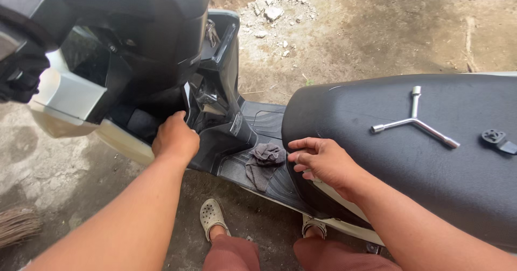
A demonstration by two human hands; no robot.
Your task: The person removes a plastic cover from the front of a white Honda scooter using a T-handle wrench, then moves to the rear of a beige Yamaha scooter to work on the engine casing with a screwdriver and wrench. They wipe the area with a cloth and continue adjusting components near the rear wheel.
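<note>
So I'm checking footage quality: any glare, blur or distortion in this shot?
Head view: soft, even daylight, faint shadows; mild sheen on the black seat and glossy front panel; wide-angle stretch bends the forearms at the edges; left hand, right hand and Y-shaped wrench are sharp.

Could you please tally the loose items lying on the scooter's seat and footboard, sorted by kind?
Three-way wrench, on the seat: 1
Small black plastic part, on the seat: 1
Grey rag, on the footboard: 1
Total: 3

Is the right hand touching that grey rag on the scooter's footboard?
Apart. The head view shows the right hand resting on the seat's front edge, with bare footboard visible between its fingertips and the grey rag.
</note>
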